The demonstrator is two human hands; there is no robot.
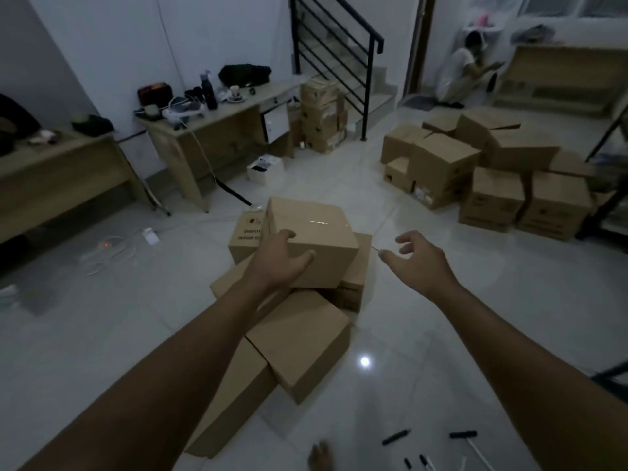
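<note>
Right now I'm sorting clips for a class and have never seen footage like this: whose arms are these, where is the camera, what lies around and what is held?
There is no machine here: a person wears one wide camera on the head, looking forward and down, so both arms are their own. The left grip, a bare hand, holds the near corner of the top box, thumb on its front, fingers over its top. The right grip hangs open in the air beside that box, touching nothing. The top box sits on a loose pile of boxes on the white tiled floor. A few dark pens lie on the floor near the person. Further off stand desks, more boxes and another person crouched by the far wall.
</note>
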